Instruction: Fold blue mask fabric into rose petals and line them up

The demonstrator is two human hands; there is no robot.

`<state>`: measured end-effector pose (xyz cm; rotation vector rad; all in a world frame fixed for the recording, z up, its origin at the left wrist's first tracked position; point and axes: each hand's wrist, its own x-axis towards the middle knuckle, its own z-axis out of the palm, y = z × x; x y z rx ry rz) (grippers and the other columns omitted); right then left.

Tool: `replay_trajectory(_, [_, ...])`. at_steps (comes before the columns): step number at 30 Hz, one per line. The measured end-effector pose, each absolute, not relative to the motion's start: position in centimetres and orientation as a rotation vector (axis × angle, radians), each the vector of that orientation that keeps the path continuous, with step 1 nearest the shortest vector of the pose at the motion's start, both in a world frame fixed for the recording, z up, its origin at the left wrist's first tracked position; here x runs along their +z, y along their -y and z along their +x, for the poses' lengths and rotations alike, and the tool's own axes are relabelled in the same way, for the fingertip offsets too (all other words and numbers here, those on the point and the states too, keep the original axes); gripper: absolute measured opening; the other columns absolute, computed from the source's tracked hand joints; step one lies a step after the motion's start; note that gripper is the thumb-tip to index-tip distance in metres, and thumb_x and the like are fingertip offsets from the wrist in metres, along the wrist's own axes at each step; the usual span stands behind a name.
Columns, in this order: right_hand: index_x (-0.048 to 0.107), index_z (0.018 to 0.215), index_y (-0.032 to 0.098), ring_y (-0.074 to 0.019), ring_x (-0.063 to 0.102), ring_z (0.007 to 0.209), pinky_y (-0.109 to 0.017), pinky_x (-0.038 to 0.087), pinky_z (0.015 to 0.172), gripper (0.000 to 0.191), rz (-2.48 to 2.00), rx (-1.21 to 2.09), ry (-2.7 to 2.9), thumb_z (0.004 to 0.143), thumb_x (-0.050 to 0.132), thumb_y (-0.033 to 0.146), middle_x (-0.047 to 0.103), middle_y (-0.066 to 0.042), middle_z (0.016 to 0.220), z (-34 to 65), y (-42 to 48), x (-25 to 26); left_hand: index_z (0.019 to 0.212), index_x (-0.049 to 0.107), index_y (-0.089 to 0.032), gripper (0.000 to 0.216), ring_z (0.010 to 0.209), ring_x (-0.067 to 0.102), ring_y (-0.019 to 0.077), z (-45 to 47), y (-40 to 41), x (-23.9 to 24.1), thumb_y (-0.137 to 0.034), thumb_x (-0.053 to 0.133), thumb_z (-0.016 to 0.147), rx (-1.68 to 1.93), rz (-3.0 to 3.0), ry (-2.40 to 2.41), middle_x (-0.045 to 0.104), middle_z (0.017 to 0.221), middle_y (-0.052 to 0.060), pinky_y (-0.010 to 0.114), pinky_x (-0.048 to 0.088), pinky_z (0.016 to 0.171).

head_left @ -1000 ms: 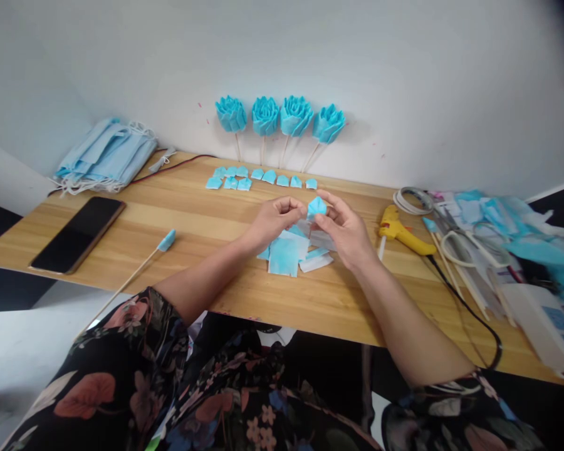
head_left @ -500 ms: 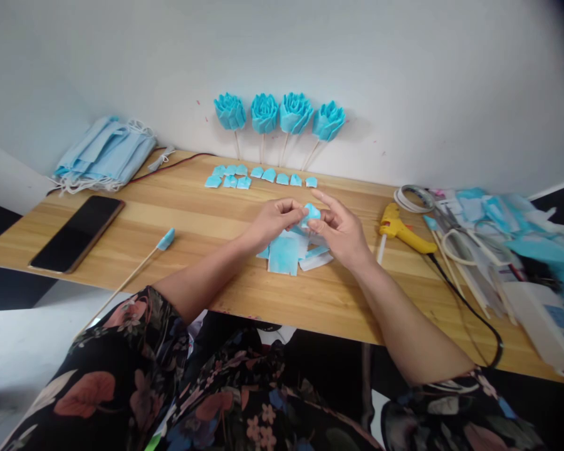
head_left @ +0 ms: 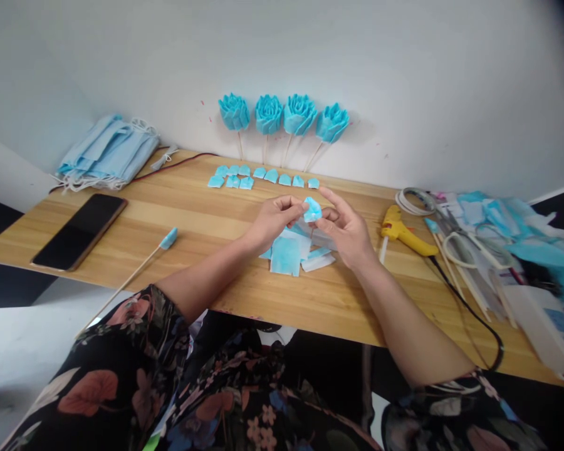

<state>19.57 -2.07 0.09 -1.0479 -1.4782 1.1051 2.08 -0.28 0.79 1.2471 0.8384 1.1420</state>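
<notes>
A left hand [head_left: 272,220] and right hand [head_left: 345,228] are pinching a small folded blue petal [head_left: 312,210] between their fingertips, fingers closing on it from both sides, just above a pile of blue squares [head_left: 289,254] on the wooden table [head_left: 207,219].

Wooden table [head_left: 178,213], set against a white wall. A row of small blue petals [head_left: 262,176] is laid at its back edge. Left of the petals: a stack of face masks [head_left: 107,154], a phone [head_left: 79,230], a blue-tipped stick [head_left: 134,274]. In front: blue cloth squares [head_left: 289,254]. Right: a yellow glue gun [head_left: 404,232], then a heap of scraps [head_left: 507,232].
</notes>
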Motion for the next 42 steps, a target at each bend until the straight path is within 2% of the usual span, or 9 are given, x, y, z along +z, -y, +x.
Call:
replay_trajectory(7, [0.052,0.142,0.034,-0.0184,0.069,0.088,-0.033,0.056,0.078,0.076,-0.993,1.212,1.477,0.072,0.079,0.046,0.07,0.0,0.087,19.6,2.2,0.4,0.062,0.052,-0.017,0.031,0.055,0.041,0.0074,1.9,0.0,0.8,-0.036,0.068,0.081,1.173,1.2,-0.872,0.048,0.058,-0.004,0.025,0.034,0.057])
replay_trajectory(11, [0.05,0.143,0.032,-0.016,0.066,0.081,-0.03,0.054,0.071,0.075,-1.044,1.175,1.477,0.074,0.078,0.042,0.07,0.002,0.086,19.6,2.2,0.3,0.064,0.054,-0.017,0.029,0.055,0.041,0.0074,1.9,-0.1,0.6,-0.036,0.069,0.081,1.175,1.2,-0.869,0.048,0.057,-0.004,0.025,0.034,0.056])
replay_trajectory(16, [0.056,0.138,0.029,-0.0125,0.06,0.068,-0.027,0.05,0.064,0.069,-1.078,1.118,1.481,0.074,0.079,0.038,0.066,0.004,0.075,19.5,2.1,0.1,0.063,0.053,-0.017,0.031,0.054,0.04,0.0072,2.0,-0.1,0.5,-0.037,0.07,0.081,1.171,1.211,-0.849,0.047,0.057,-0.004,0.025,0.032,0.055])
replay_trajectory(22, [0.065,0.126,0.029,-0.0136,0.059,0.069,-0.031,0.052,0.069,0.051,-1.148,0.954,1.377,0.076,0.075,0.035,0.064,0.003,0.076,21.0,0.7,-0.3,0.064,0.052,-0.018,0.033,0.053,0.04,0.0068,1.9,-0.3,0.4,-0.038,0.07,0.082,1.19,1.153,-0.885,0.046,0.056,-0.005,0.024,0.033,0.055])
replay_trajectory(27, [0.067,0.117,0.029,-0.0133,0.062,0.071,-0.032,0.055,0.074,0.041,-1.123,0.932,1.23,0.08,0.071,0.048,0.065,0.002,0.079,22.0,-0.2,-0.7,0.063,0.052,-0.017,0.034,0.053,0.04,0.007,1.9,-0.1,0.6,-0.038,0.069,0.083,1.131,1.205,-0.872,0.047,0.056,-0.004,0.025,0.033,0.055])
replay_trajectory(33, [0.065,0.124,0.031,-0.0176,0.068,0.082,-0.038,0.057,0.081,0.056,-1.061,1.09,1.312,0.076,0.074,0.058,0.073,-0.002,0.092,20.5,1.0,-0.1,0.065,0.056,-0.017,0.03,0.055,0.038,0.0072,2.1,0.2,0.8,-0.038,0.071,0.08,1.124,1.268,-0.886,0.045,0.056,-0.005,0.025,0.031,0.055])
replay_trajectory(35, [0.064,0.127,0.032,-0.0174,0.067,0.083,-0.037,0.057,0.08,0.059,-1.048,1.104,1.368,0.074,0.077,0.055,0.072,-0.002,0.095,20.1,1.4,-0.1,0.066,0.058,-0.017,0.029,0.056,0.039,0.0073,2.1,0.2,0.8,-0.039,0.072,0.078,1.126,1.29,-0.885,0.047,0.058,-0.005,0.025,0.031,0.056])
replay_trajectory(38, [0.064,0.128,0.03,-0.0146,0.062,0.074,-0.034,0.054,0.074,0.06,-1.088,1.068,1.441,0.073,0.08,0.044,0.067,0.002,0.083,19.8,1.6,-0.1,0.071,0.062,-0.016,0.027,0.06,0.042,0.0079,2.1,0.3,0.8,-0.04,0.072,0.078,1.105,1.343,-0.866,0.052,0.064,-0.004,0.025,0.033,0.059])
replay_trajectory(42, [0.066,0.124,0.029,-0.012,0.053,0.065,-0.03,0.049,0.066,0.051,-1.122,1.001,1.411,0.075,0.077,0.036,0.056,0.005,0.072,19.8,1.5,-0.1,0.068,0.058,-0.016,0.036,0.058,0.041,0.0083,2.2,0.3,0.5,-0.048,0.063,0.086,1.091,1.422,-0.82,0.048,0.061,-0.004,0.026,0.033,0.058])
